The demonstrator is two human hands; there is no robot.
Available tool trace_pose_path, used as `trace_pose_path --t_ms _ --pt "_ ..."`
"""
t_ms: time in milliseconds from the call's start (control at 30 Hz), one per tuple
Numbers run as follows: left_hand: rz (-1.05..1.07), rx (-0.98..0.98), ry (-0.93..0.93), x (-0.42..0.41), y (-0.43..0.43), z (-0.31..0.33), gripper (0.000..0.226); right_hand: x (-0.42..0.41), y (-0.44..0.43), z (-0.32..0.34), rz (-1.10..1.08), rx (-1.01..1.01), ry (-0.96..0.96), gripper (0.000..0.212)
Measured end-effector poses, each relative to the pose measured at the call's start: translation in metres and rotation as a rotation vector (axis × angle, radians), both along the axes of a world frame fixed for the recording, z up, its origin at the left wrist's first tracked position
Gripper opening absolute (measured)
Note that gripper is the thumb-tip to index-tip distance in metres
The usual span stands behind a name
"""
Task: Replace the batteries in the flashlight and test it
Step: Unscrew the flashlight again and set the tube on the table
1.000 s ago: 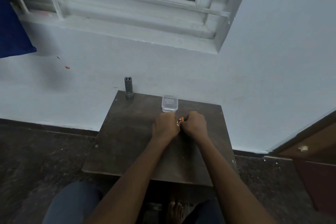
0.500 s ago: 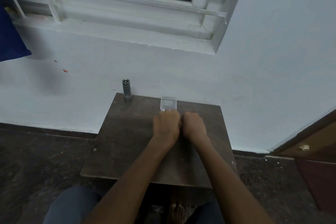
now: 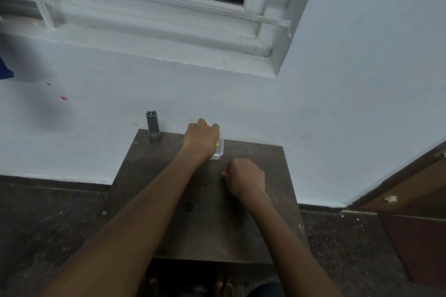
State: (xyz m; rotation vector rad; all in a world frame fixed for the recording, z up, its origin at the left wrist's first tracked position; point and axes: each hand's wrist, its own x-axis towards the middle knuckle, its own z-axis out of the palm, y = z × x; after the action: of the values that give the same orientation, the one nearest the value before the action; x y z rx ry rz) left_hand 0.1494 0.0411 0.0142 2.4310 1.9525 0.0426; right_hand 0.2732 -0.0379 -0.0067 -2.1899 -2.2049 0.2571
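Upright flashlight (image 3: 152, 123) well left of left hand (image 3: 202, 138), grip unclear, over plastic box (image 3: 219, 152); right hand (image 3: 246, 179) fisted on orange battery (image 3: 224, 174).

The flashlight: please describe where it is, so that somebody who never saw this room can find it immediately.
Start at the small dark wooden table standing against the white wall under the window. At its far left corner, left of the left hand that reaches over the clear plastic box, stands the flashlight. It is the only upright, dark metal cylinder there, and neither hand touches it.
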Motion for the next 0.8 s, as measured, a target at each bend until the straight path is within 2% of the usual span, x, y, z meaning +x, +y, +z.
trace_pose_path --t_ms 167,267,433,567,800 --pt "-0.012 0.045 -0.076 -0.001 0.010 -0.007 0.040 0.003 0.005 0.007 -0.009 -0.031 0.051 0.017" --pt "0.096 0.063 -0.254 -0.009 0.009 -0.008 0.040 0.004 0.013 0.015 -0.050 0.001 0.131 0.010" --pt "0.246 -0.006 -0.447 -0.024 -0.001 -0.014 0.031 -0.008 0.039 0.029 0.034 0.149 0.192 0.016" --pt "0.232 0.022 -0.467 -0.025 -0.011 -0.024 0.013 -0.027 0.065 0.027 0.127 0.129 0.066 0.024" --pt "0.257 0.010 -0.553 -0.024 -0.009 -0.031 0.018 -0.035 0.089 0.009 0.227 0.080 -0.107 0.027"
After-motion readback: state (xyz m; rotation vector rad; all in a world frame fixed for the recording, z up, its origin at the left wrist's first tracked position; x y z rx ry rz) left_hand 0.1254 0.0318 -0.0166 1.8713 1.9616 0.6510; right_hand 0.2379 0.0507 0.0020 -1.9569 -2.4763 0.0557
